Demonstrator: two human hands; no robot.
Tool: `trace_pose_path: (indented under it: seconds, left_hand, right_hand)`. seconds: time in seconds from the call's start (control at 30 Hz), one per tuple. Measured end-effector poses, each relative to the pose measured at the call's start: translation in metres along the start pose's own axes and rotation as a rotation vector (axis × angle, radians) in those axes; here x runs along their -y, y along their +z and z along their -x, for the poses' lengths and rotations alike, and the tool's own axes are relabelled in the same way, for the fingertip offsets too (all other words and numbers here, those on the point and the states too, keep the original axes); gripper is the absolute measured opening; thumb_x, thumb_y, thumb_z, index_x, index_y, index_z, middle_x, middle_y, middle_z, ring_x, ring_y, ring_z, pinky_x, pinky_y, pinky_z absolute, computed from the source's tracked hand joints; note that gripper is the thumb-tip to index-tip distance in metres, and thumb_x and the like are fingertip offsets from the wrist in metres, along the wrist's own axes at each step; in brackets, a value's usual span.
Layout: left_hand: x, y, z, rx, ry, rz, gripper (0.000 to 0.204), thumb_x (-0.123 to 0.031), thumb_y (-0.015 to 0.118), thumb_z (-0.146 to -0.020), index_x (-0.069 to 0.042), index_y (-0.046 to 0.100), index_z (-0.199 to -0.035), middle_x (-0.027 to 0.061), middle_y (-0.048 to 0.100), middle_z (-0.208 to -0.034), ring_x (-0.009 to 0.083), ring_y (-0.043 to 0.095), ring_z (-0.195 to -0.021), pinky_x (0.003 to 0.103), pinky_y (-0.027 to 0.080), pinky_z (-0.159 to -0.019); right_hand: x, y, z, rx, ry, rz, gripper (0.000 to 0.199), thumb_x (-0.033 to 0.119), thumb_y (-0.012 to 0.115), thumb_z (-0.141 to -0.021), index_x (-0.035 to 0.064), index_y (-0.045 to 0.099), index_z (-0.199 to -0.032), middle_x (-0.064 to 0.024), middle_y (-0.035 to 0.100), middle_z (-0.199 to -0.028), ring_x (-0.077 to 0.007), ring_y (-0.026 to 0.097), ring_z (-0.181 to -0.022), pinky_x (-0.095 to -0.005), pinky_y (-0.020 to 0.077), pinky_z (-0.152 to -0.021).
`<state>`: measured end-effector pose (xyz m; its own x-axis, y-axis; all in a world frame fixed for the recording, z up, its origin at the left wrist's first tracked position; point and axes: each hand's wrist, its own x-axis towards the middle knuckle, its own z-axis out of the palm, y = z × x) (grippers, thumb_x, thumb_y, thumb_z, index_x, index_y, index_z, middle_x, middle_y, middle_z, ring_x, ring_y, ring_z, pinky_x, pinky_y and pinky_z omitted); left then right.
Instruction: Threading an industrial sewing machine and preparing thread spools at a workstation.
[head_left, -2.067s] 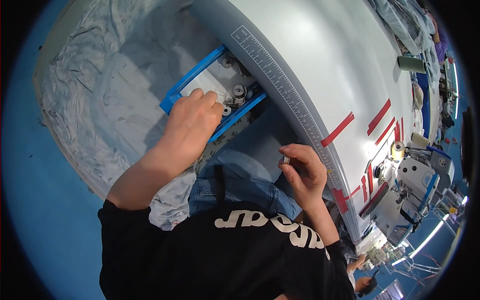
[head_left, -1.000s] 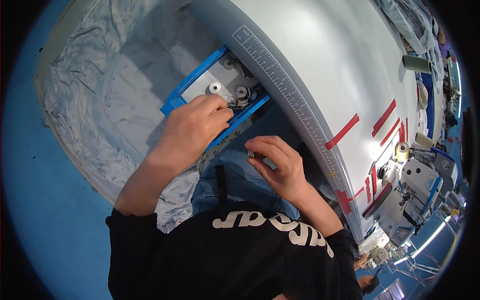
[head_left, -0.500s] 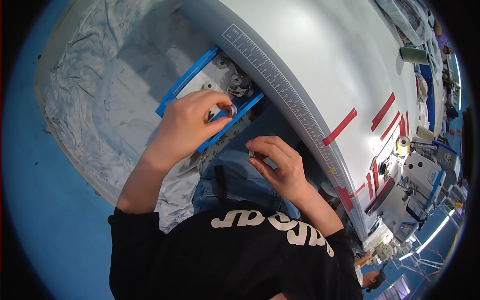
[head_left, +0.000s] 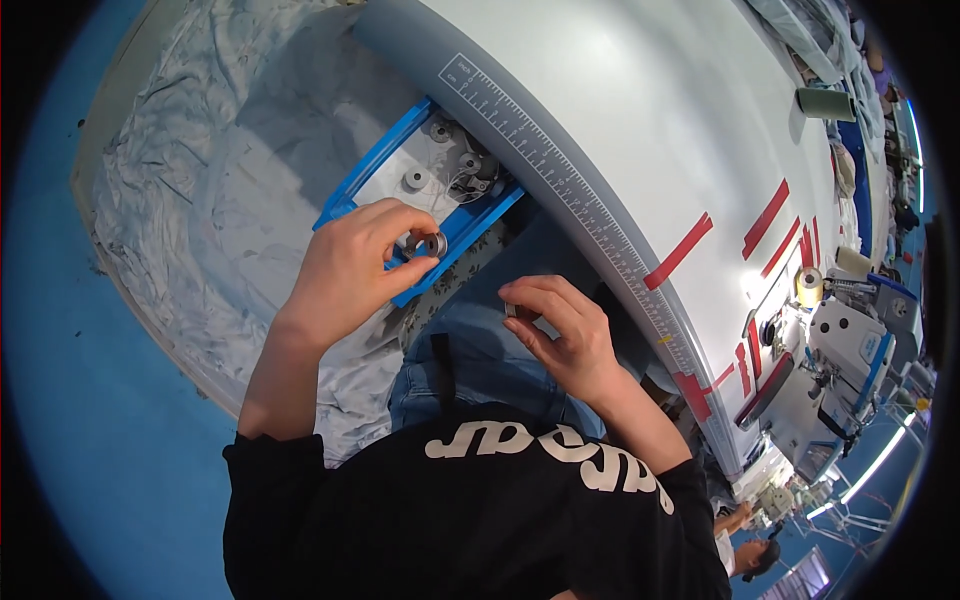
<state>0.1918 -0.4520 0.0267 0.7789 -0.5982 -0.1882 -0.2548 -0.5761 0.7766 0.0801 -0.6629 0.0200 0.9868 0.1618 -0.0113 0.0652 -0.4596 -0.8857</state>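
Observation:
Between the thumb and forefinger of my left hand (head_left: 350, 265) is a bobbin (head_left: 436, 244), held over the near end of a blue drawer (head_left: 375, 150). Inside that drawer lie several more bobbins (head_left: 416, 178), with loose pale thread and small metal parts near the table edge. My right hand (head_left: 565, 330) is pinched above my lap, to the right of the drawer. A small silvery metal piece (head_left: 512, 310) shows at its fingertips; its kind is mostly hidden.
A white table (head_left: 640, 120) with a grey ruler edge (head_left: 560, 150) and red tape strips runs along the right. A sewing machine (head_left: 840, 340) stands at its far right. Rumpled white cloth (head_left: 220, 200) spreads at left. A person (head_left: 755, 555) sits beyond, lower right.
My left hand has drawn back slightly toward me and left with the bobbin, uncovering more of the drawer. My right hand stays nearly in place, still pinching the metal piece.

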Motion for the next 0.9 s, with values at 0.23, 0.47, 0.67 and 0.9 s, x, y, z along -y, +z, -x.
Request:
trace_pose_path:
  seconds: [0.23, 0.47, 0.67, 0.9]
  left_hand:
    - [-0.005, 0.006, -0.035, -0.136, 0.100, -0.103, 0.021, -0.016, 0.066, -0.076, -0.006, 0.062, -0.094, 0.0039, 0.058, -0.093, 0.0240, 0.060, -0.077, 0.034, 0.048, -0.067]
    - [0.001, 0.023, -0.065, -0.178, 0.083, -0.353, 0.014, -0.011, 0.065, -0.075, -0.006, 0.060, -0.087, 0.0063, 0.056, -0.087, 0.0255, 0.059, -0.083, 0.036, 0.048, -0.069]
    - [0.001, 0.027, -0.060, -0.171, 0.066, -0.300, 0.019, -0.006, 0.068, -0.070, -0.006, 0.055, -0.084, 0.0068, 0.055, -0.083, 0.0257, 0.059, -0.082, 0.036, 0.047, -0.068]
    - [0.001, 0.022, -0.039, -0.374, 0.246, -0.126, 0.022, -0.003, 0.070, -0.068, -0.006, 0.055, -0.083, 0.0036, 0.061, -0.080, 0.0204, 0.060, -0.071, 0.030, 0.047, -0.059]
  right_hand:
    - [-0.003, 0.001, 0.004, -0.012, 0.004, 0.009, 0.029, -0.001, 0.068, -0.071, 0.0031, 0.058, -0.098, -0.0107, 0.059, -0.093, -0.0258, 0.060, -0.078, -0.0319, 0.0496, -0.064]
    - [-0.002, 0.000, 0.005, -0.025, 0.005, 0.008, 0.029, -0.001, 0.068, -0.071, 0.0032, 0.058, -0.098, -0.0105, 0.059, -0.093, -0.0256, 0.060, -0.078, -0.0323, 0.0498, -0.065]
    - [-0.006, 0.001, 0.006, -0.029, 0.010, 0.003, 0.029, -0.001, 0.068, -0.071, 0.0033, 0.058, -0.098, -0.0103, 0.059, -0.093, -0.0258, 0.060, -0.079, -0.0323, 0.0498, -0.065]
    - [-0.012, -0.003, 0.004, -0.005, -0.010, 0.027, 0.030, -0.004, 0.067, -0.072, 0.0024, 0.058, -0.101, -0.0106, 0.058, -0.099, -0.0181, 0.061, -0.076, -0.0256, 0.0523, -0.063]
